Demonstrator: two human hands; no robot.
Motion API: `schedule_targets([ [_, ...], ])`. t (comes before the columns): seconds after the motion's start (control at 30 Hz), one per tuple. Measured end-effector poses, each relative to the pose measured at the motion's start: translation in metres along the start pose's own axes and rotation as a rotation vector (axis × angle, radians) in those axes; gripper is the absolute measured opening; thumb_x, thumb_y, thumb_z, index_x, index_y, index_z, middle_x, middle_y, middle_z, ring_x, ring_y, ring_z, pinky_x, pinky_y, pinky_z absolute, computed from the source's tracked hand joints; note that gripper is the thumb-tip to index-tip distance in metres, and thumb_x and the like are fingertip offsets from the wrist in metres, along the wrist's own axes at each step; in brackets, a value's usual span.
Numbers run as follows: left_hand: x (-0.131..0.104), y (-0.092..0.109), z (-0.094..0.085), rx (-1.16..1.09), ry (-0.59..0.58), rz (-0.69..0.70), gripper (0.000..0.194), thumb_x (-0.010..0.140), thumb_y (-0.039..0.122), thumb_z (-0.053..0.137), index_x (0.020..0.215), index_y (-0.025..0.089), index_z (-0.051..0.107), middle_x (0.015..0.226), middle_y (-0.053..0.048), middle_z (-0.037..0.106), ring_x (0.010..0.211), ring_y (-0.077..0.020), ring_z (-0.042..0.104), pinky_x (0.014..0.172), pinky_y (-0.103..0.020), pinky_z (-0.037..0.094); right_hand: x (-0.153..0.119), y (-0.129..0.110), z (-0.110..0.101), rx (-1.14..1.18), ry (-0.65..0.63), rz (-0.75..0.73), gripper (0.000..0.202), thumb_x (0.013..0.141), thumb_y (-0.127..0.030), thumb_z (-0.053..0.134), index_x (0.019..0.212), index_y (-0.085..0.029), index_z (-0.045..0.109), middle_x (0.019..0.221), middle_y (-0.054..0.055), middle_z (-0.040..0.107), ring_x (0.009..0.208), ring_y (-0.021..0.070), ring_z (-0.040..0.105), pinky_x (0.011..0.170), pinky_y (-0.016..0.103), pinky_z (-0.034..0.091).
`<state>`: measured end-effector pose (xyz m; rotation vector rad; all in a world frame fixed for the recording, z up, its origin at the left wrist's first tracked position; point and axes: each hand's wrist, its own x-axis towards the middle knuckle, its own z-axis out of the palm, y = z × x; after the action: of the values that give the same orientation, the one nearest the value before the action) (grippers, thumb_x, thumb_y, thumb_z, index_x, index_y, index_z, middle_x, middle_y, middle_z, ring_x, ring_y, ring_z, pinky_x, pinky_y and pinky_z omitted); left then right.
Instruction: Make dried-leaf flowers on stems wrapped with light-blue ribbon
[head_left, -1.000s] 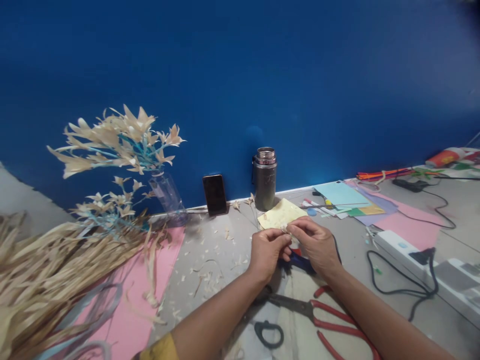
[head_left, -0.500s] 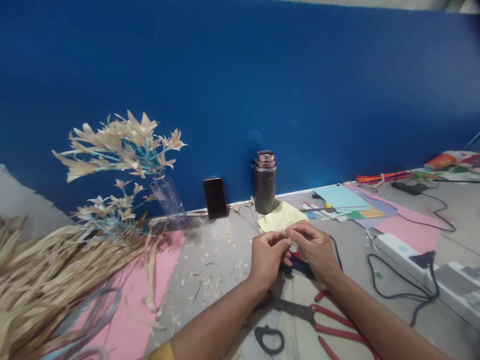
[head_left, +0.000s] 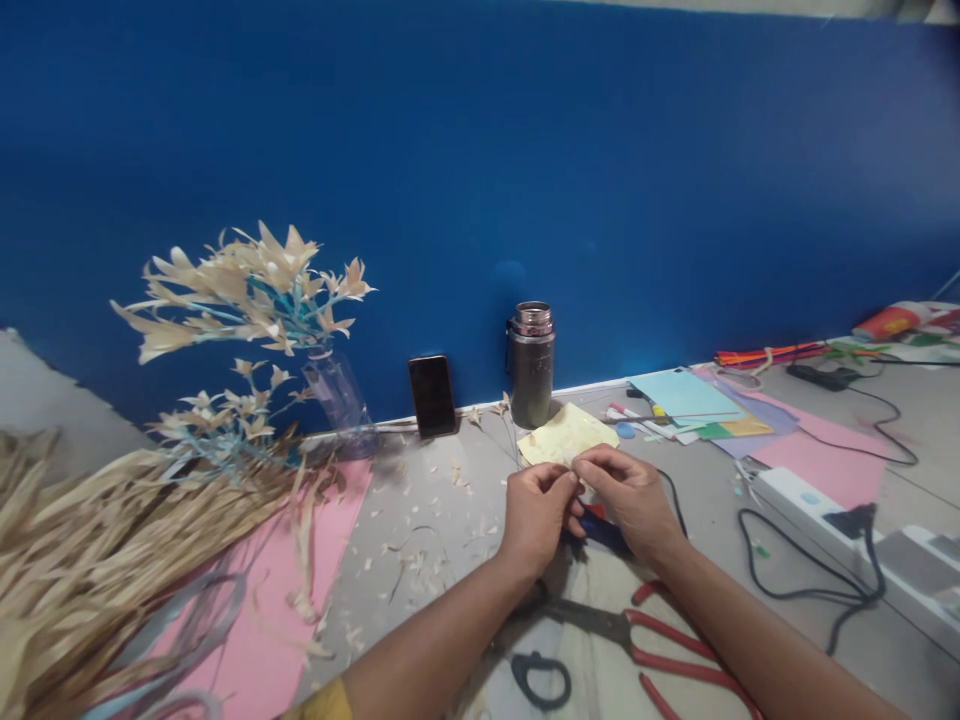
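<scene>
Leftmost, at the hands' 10 o'clock, pale flowers [head_left: 255,290] stand in a clear vase [head_left: 337,395] | left hand [head_left: 536,515] pinches a tiny pale piece [head_left: 571,466], mostly hidden | right hand [head_left: 630,500] pinches it too | red-handled scissors [head_left: 671,658] lie at 5 o'clock

Yellow sleeve [head_left: 324,703]; bare hands [head_left: 585,500].

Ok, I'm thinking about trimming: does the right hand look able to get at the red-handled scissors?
Probably yes: the red-handled scissors lie close by, handles mostly in view, though the right hand is pinching a small piece.
</scene>
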<state>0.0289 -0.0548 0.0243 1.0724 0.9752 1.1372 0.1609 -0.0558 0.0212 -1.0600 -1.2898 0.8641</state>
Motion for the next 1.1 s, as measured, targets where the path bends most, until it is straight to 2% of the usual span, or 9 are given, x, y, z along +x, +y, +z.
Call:
schedule_targets([
  [0.17, 0.003, -0.001, -0.003, 0.014, 0.020, 0.041, 0.021, 0.076, 0.032, 0.068, 0.067, 0.013, 0.066, 0.051, 0.001, 0.057, 0.037, -0.0097, 0.050, 0.039, -0.021, 0.039, -0.001, 0.000, -0.001, 0.025, 0.022, 0.021, 0.017, 0.075, -0.037, 0.077, 0.077, -0.021, 0.072, 0.077, 0.003, 0.069, 0.072, 0.0186, 0.060, 0.068, 0.030, 0.046],
  [0.33, 0.005, 0.001, -0.006, 0.013, 0.071, 0.132, 0.023, 0.077, 0.033, 0.068, 0.065, 0.014, 0.065, 0.051, 0.000, 0.057, 0.042, -0.0092, 0.049, 0.044, -0.020, 0.040, -0.001, 0.003, -0.003, 0.003, 0.038, 0.047, 0.020, 0.074, -0.037, 0.077, 0.076, -0.020, 0.067, 0.066, -0.001, 0.060, 0.055, 0.0127, 0.047, 0.053, 0.027, 0.037],
  [0.57, 0.005, 0.001, -0.009, 0.041, 0.037, 0.220, 0.025, 0.080, 0.034, 0.064, 0.065, 0.014, 0.063, 0.051, 0.001, 0.055, 0.046, -0.0094, 0.048, 0.048, -0.021, 0.038, 0.001, 0.008, -0.003, -0.083, -0.033, -0.021, 0.022, 0.078, -0.039, 0.075, 0.079, -0.019, 0.066, 0.068, -0.002, 0.057, 0.058, 0.0131, 0.047, 0.055, 0.026, 0.037],
  [0.8, 0.005, -0.001, -0.007, -0.006, 0.040, 0.186, 0.028, 0.077, 0.039, 0.070, 0.068, 0.014, 0.065, 0.051, 0.001, 0.057, 0.045, -0.0096, 0.048, 0.046, -0.021, 0.039, 0.000, 0.004, -0.003, -0.124, -0.027, -0.033, 0.019, 0.080, -0.037, 0.071, 0.077, -0.020, 0.064, 0.069, -0.002, 0.059, 0.057, 0.0131, 0.049, 0.054, 0.026, 0.038],
  [0.93, 0.006, -0.001, -0.005, -0.064, 0.079, 0.127, 0.032, 0.073, 0.044, 0.074, 0.072, 0.013, 0.066, 0.051, 0.001, 0.057, 0.044, -0.0100, 0.049, 0.046, -0.021, 0.040, -0.002, -0.001, -0.002, -0.244, -0.012, -0.139, 0.015, 0.079, -0.034, 0.072, 0.077, -0.021, 0.064, 0.071, -0.002, 0.059, 0.058, 0.0132, 0.049, 0.056, 0.026, 0.039],
  [1.1, 0.006, -0.002, -0.006, -0.058, 0.039, 0.134, 0.033, 0.073, 0.045, 0.075, 0.070, 0.013, 0.066, 0.050, 0.001, 0.056, 0.043, -0.0087, 0.048, 0.045, -0.020, 0.039, -0.004, -0.003, 0.000, -0.343, 0.019, -0.250, 0.012, 0.081, -0.030, 0.069, 0.075, -0.021, 0.063, 0.072, -0.001, 0.060, 0.060, 0.0141, 0.050, 0.058, 0.027, 0.041],
])
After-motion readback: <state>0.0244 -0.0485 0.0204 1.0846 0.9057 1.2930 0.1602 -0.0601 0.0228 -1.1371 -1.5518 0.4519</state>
